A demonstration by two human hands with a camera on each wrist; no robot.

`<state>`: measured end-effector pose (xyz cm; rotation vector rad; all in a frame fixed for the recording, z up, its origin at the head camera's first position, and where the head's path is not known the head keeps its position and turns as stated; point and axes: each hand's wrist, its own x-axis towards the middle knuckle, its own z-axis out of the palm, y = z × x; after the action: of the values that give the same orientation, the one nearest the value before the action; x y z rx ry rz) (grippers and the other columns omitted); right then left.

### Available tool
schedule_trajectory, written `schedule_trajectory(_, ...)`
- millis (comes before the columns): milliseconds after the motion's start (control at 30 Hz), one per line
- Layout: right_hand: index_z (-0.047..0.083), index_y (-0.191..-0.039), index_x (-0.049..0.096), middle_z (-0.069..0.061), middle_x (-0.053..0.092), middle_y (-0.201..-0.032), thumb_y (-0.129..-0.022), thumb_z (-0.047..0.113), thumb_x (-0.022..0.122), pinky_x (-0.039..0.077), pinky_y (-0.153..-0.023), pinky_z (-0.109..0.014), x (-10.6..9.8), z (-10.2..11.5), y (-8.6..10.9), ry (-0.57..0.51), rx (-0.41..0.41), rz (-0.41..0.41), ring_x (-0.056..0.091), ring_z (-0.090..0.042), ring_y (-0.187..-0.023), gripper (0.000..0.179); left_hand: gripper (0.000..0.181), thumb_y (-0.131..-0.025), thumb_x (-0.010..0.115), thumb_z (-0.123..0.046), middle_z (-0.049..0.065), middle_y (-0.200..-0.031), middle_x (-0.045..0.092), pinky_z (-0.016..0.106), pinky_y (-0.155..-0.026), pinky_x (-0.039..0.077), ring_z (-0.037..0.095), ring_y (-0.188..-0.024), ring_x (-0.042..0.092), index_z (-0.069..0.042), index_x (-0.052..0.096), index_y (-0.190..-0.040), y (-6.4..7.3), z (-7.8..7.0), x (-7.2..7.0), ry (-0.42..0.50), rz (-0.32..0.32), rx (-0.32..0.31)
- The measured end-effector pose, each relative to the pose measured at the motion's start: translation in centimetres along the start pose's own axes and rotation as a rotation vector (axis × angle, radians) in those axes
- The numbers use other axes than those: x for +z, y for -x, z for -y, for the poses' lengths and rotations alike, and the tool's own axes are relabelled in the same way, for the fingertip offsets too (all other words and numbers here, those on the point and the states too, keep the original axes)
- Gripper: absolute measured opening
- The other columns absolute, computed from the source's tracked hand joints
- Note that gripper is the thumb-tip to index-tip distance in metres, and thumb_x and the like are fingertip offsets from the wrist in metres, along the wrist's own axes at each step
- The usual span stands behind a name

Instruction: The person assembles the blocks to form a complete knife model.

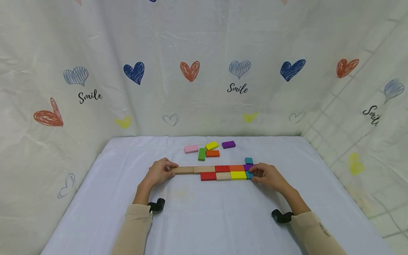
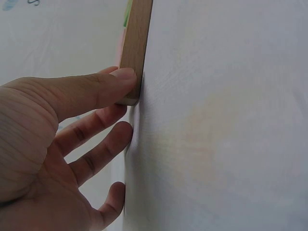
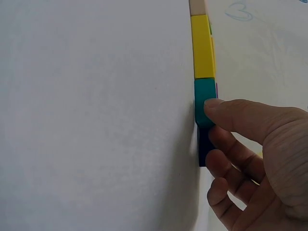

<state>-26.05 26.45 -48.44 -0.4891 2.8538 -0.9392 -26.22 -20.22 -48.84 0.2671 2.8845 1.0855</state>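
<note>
Two rows of coloured blocks lie side by side on the table. At the left end of the back row, my left hand (image 1: 159, 171) pinches a plain wooden block (image 2: 136, 43) between thumb and index finger, the other fingers loosely spread. A second wooden block (image 1: 204, 169), a red block (image 1: 222, 169) and an orange block (image 1: 237, 168) continue that row. At the right end, my right hand (image 1: 267, 176) holds a teal block (image 3: 205, 91), thumb on its near face. A dark block (image 3: 205, 149) shows beside the fingertips. Next to the teal block is a yellow block (image 3: 203, 48).
Behind the rows lie loose blocks: pink (image 1: 191, 149), green (image 1: 202, 154), yellow (image 1: 211, 145), orange (image 1: 212, 153) and purple (image 1: 228, 144). Another teal block (image 1: 249, 160) sits just behind the right end. A white cloth covers the table (image 1: 204, 219); a heart-print curtain (image 1: 210, 99) hangs behind.
</note>
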Motion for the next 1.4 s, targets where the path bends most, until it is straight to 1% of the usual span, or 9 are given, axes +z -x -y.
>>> schedule_trajectory(233, 0.012, -0.114, 0.071, -0.004, 0.065, -0.096, -0.088, 0.012, 0.079, 0.049, -0.075, -0.025, 0.0, 0.2, 0.0, 0.012, 0.009, 0.000, 0.055, -0.020, -0.090, 0.027, 0.033, -0.085, 0.081, -0.011, 0.001, -0.106, 0.067, 0.038, -0.078, 0.032, 0.015, -0.084, 0.055, -0.020, 0.079, -0.117, 0.1, -0.1, 0.0, -0.006, 0.002, 0.000)
schedule_trajectory(433, 0.011, -0.113, 0.071, -0.003, 0.064, -0.095, -0.089, 0.013, 0.079, 0.049, -0.075, -0.025, -0.3, 0.4, 0.0, 0.017, 0.007, 0.008, 0.055, -0.019, -0.090, 0.026, 0.034, -0.084, 0.082, -0.010, 0.001, -0.106, 0.067, 0.035, -0.075, 0.035, 0.014, -0.083, 0.055, -0.019, 0.079, -0.117, 0.1, -0.3, -0.1, -0.010, -0.001, 0.004)
schedule_trajectory(533, 0.010, -0.112, 0.072, -0.002, 0.064, -0.093, -0.089, 0.013, 0.079, 0.049, -0.073, -0.023, -0.8, 0.6, -0.2, 0.009, -0.014, -0.008, 0.056, -0.020, -0.088, 0.025, 0.034, -0.085, 0.082, -0.011, 0.000, -0.105, 0.067, 0.035, -0.076, 0.034, 0.014, -0.083, 0.054, -0.020, 0.079, -0.117, 0.0, -0.3, -0.1, -0.008, 0.001, 0.002)
schedule_trajectory(667, 0.008, -0.114, 0.072, -0.003, 0.065, -0.094, -0.090, 0.015, 0.078, 0.050, -0.070, -0.023, -1.7, 1.3, -0.9, -0.010, -0.049, -0.053, 0.056, -0.021, -0.088, 0.025, 0.033, -0.085, 0.081, -0.011, 0.000, -0.104, 0.067, 0.036, -0.076, 0.032, 0.014, -0.083, 0.054, -0.020, 0.079, -0.117, 0.0, -0.2, -0.1, -0.008, 0.000, -0.002)
schedule_trajectory(833, 0.007, -0.118, 0.071, -0.004, 0.067, -0.098, -0.092, 0.018, 0.076, 0.052, -0.071, -0.025, -2.1, 3.1, -3.0, -0.033, -0.061, -0.078, 0.057, -0.022, -0.090, 0.029, 0.034, -0.085, 0.081, -0.011, 0.001, -0.104, 0.067, 0.036, -0.076, 0.034, 0.015, -0.084, 0.054, -0.019, 0.079, -0.117, 0.0, -0.2, -0.1, -0.008, 0.002, -0.001)
schedule_trajectory(967, 0.008, -0.119, 0.071, -0.009, 0.070, -0.106, -0.092, 0.018, 0.076, 0.053, -0.077, -0.028, -1.7, 4.6, -5.0, -0.064, -0.070, -0.075, 0.059, -0.023, -0.093, 0.029, 0.034, -0.085, 0.081, -0.011, 0.001, -0.105, 0.067, 0.036, -0.077, 0.034, 0.015, -0.083, 0.054, -0.020, 0.079, -0.117, 0.0, -0.2, -0.1, -0.005, 0.003, -0.006)
schedule_trajectory(1100, 0.007, -0.122, 0.069, -0.015, 0.070, -0.119, -0.093, 0.018, 0.075, 0.056, -0.084, -0.035, -0.7, 5.8, -7.0, -0.107, -0.067, -0.043, 0.061, -0.026, -0.100, 0.032, 0.033, -0.085, 0.081, -0.011, 0.001, -0.106, 0.067, 0.037, -0.076, 0.034, 0.015, -0.083, 0.055, -0.020, 0.078, -0.117, 0.0, -0.2, 0.0, -0.009, 0.004, -0.001)
schedule_trajectory(1200, 0.007, -0.126, 0.067, -0.015, 0.068, -0.123, -0.092, 0.017, 0.076, 0.057, -0.088, -0.039, 0.3, 6.4, -8.5, -0.130, -0.042, -0.006, 0.061, -0.028, -0.104, 0.037, 0.033, -0.085, 0.081, -0.011, 0.001, -0.105, 0.067, 0.037, -0.077, 0.033, 0.015, -0.084, 0.055, -0.019, 0.078, -0.117, 0.0, -0.2, -0.1, -0.010, 0.005, -0.001)
schedule_trajectory(1400, 0.013, -0.131, 0.066, -0.010, 0.066, -0.129, -0.091, 0.020, 0.078, 0.056, -0.087, -0.033, 2.3, 7.0, -10.8, -0.136, 0.018, 0.057, 0.060, -0.025, -0.103, 0.042, 0.033, -0.085, 0.081, -0.010, 0.002, -0.105, 0.067, 0.038, -0.077, 0.034, 0.015, -0.084, 0.054, -0.019, 0.079, -0.117, 0.0, -0.2, -0.1, -0.007, 0.004, -0.006)
